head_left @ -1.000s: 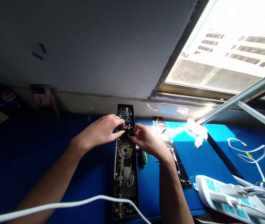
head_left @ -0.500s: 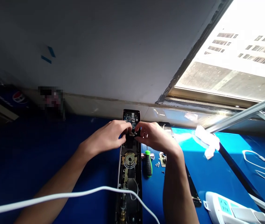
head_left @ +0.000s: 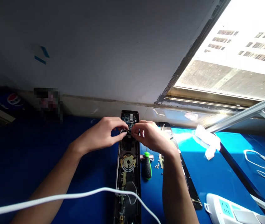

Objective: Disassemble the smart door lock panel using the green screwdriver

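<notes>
An opened electronic door lock panel [head_left: 128, 146], long and black, lies lengthwise in front of me. A circuit board [head_left: 129, 117] sits at its far end and a round metal spindle plate [head_left: 128, 161] near its middle. Just below the board, my left hand [head_left: 103, 132] pinches with thumb and forefinger from the left. From the right, my right hand [head_left: 149, 135] pinches close beside it. A thin dark wire [head_left: 129, 132] shows between the fingertips; its ends are hidden.
Right of the panel lie a green-and-black screwdriver [head_left: 147, 166], several small screws [head_left: 157, 166] and a long black cover [head_left: 193, 194]. A white cable [head_left: 85, 194] crosses in front of me. A power strip [head_left: 225, 207] stands at lower right, under a metal frame [head_left: 246, 112].
My fingertips have drawn closer together over the panel, the right hand shifting left. A thin dark wire now shows between them. The view has shifted slightly.
</notes>
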Action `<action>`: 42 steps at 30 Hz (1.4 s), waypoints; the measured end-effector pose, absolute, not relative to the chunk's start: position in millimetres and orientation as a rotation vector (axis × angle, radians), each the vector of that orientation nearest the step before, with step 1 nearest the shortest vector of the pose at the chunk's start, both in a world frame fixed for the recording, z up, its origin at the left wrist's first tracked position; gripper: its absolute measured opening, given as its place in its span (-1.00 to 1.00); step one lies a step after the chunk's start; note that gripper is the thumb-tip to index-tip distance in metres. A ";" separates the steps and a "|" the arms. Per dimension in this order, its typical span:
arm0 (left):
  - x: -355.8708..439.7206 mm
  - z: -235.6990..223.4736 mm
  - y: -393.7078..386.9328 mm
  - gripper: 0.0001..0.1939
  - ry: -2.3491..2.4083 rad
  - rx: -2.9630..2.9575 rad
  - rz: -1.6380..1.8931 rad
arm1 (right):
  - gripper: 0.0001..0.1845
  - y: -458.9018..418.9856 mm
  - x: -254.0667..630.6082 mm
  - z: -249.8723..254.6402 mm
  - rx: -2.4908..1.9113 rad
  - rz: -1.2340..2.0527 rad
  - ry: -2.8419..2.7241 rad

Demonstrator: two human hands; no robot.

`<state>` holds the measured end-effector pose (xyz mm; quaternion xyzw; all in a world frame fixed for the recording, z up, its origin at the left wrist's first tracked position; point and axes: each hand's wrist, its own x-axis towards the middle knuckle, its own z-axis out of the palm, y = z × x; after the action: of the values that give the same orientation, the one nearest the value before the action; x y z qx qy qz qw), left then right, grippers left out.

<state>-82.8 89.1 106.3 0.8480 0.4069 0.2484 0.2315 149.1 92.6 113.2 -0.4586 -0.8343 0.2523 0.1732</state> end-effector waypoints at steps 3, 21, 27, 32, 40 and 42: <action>-91.5 103.6 95.1 -0.81 1.212 2.370 0.734 | -0.86 93.7 147.8 115.3 -1.312 0.717 -2.369; -78.9 98.0 89.1 -0.77 1.265 2.365 0.604 | -0.88 103.8 137.9 106.1 -1.322 0.701 -2.311; -71.8 103.8 80.7 -0.87 1.182 2.351 0.434 | -0.88 104.0 140.8 106.7 -1.307 0.766 -2.263; -83.7 107.8 84.1 -0.88 1.288 2.245 0.522 | -0.81 104.9 140.2 108.4 -1.312 0.675 -2.241; -81.0 99.2 92.6 -0.76 1.433 2.039 0.528 | -0.70 102.4 135.8 105.3 -1.307 0.631 -2.326; -81.1 97.3 93.2 -0.75 1.427 2.011 0.534 | -0.70 101.9 133.1 105.8 -1.256 0.600 -2.293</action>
<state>-81.1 93.2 97.3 0.7592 0.5387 0.2015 0.3045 133.1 101.9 105.8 -0.4560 -0.8323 0.2179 0.2277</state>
